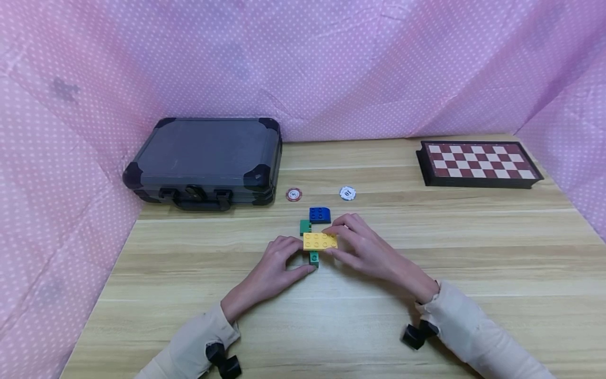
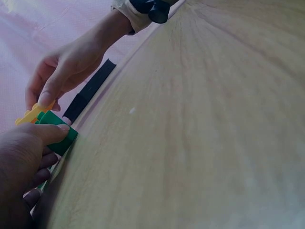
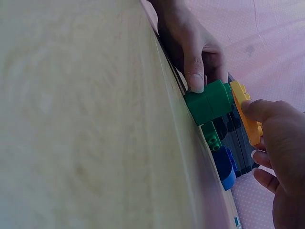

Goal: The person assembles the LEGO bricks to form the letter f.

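Observation:
A yellow toy building brick (image 1: 318, 242) with two rows of studs is pinched by my right hand (image 1: 366, 248). My left hand (image 1: 279, 267) holds a green brick (image 1: 314, 258), with its thumb on the near side, as the left wrist view shows. In the right wrist view the yellow brick (image 3: 248, 117) stands tilted against the studded top of the green brick (image 3: 209, 102); whether they are joined I cannot tell. Just beyond, another green brick (image 1: 305, 227) lies on the table, and behind it sits a blue brick (image 1: 320, 215) with one rounded end.
Two poker chips, one red and white (image 1: 294, 195) and one white and blue (image 1: 347, 193), lie behind the bricks. A closed dark case (image 1: 208, 150) stands at the back left of the wooden table (image 1: 379, 326). At the back right is a chessboard box (image 1: 480, 162).

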Motion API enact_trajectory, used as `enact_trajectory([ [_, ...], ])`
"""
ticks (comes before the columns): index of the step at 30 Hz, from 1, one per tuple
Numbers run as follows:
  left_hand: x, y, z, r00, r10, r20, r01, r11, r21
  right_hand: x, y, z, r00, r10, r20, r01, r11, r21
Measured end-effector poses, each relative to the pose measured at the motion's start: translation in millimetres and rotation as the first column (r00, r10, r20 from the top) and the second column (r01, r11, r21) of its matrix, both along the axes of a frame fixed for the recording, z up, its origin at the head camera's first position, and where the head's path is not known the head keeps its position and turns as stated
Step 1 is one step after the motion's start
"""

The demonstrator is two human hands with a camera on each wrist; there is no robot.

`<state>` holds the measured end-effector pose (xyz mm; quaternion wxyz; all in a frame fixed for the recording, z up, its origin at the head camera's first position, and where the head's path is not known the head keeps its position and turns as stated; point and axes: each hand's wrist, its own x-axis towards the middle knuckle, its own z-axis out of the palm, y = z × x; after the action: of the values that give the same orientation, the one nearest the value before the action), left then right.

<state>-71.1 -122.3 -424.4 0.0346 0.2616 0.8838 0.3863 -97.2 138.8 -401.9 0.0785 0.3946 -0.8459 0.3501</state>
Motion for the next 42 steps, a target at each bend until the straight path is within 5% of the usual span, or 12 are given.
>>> enact_trajectory([
  [42,-0.1,0.7,-0.6,1.0,0.01,-0.002,-0.01,1.0,-0.022,9.2,-2.8,2.7,0.998,0.002,0.059,-0.006,0.998,0.064],
])
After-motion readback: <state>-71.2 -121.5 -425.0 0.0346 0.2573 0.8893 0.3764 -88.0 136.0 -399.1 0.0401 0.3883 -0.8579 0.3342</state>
